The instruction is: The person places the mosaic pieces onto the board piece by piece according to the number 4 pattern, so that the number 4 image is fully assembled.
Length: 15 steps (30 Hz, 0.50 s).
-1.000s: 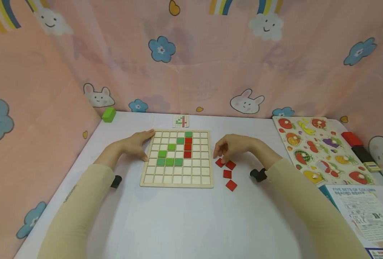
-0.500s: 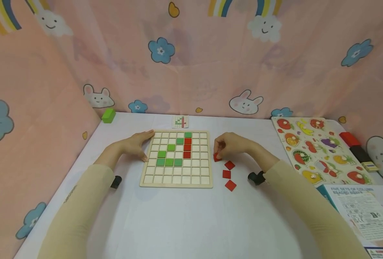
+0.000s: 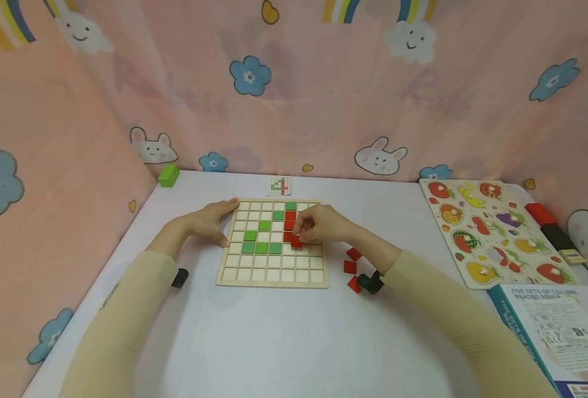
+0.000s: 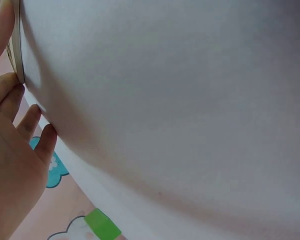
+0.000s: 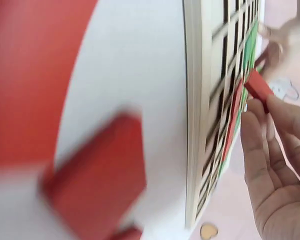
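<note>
A wooden grid board point(image 3: 272, 286) lies on the white table with green and red square tiles set in some of its cells. My left hand point(image 3: 205, 222) rests along the board's left edge, thumb and fingers spread and touching the frame. Over the board's right half, my right hand point(image 3: 324, 224) pinches a red tile point(image 5: 259, 86) between thumb and fingertips. In the head view that tile overlaps the cells just below the column of red tiles point(image 3: 289, 225). Several cells at the right are hidden behind the hand.
Loose red tiles point(image 3: 350, 267) lie right of the board, beneath the right wrist. A small pattern card point(image 3: 278, 186) is behind the board. A green block point(image 3: 168, 176) stands back left; a fruit puzzle board point(image 3: 493, 232) and a printed box point(image 3: 552, 326) are at the right.
My right hand picked up one red tile from the loose group and carried it left over the board. The left hand has stayed at the board's edge.
</note>
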{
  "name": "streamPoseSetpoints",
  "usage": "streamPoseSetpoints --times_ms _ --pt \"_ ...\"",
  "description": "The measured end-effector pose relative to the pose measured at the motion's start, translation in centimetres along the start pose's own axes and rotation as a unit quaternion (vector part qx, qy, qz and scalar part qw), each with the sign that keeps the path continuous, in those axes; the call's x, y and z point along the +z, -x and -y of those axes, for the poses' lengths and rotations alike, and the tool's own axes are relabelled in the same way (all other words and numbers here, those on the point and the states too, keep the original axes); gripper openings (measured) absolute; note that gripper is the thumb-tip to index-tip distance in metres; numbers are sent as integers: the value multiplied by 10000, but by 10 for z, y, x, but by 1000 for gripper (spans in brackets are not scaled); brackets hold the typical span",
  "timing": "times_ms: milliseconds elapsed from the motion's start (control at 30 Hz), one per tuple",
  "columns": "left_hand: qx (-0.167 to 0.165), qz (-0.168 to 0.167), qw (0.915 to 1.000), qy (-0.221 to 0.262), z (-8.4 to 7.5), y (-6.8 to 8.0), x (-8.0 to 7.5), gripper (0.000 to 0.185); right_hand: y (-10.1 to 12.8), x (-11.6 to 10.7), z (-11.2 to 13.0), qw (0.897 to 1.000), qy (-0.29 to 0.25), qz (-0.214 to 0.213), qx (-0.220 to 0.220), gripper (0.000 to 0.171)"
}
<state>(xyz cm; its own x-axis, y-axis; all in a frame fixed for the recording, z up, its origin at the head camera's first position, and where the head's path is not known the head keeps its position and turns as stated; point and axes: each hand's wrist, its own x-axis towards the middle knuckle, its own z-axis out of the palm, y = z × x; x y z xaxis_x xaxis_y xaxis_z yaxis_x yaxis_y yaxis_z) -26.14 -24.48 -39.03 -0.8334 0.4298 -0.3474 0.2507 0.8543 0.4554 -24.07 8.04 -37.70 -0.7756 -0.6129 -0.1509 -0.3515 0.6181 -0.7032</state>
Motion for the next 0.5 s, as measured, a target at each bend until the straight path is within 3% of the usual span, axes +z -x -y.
streamPoseSetpoints --times_ms 267,500 --pt "-28 16 10000 32 0 -1 0 113 -2 22 14 9983 433 -274 -264 6" --pt "-62 4 10000 29 0 -2 1 114 2 16 12 9955 856 -54 -410 13"
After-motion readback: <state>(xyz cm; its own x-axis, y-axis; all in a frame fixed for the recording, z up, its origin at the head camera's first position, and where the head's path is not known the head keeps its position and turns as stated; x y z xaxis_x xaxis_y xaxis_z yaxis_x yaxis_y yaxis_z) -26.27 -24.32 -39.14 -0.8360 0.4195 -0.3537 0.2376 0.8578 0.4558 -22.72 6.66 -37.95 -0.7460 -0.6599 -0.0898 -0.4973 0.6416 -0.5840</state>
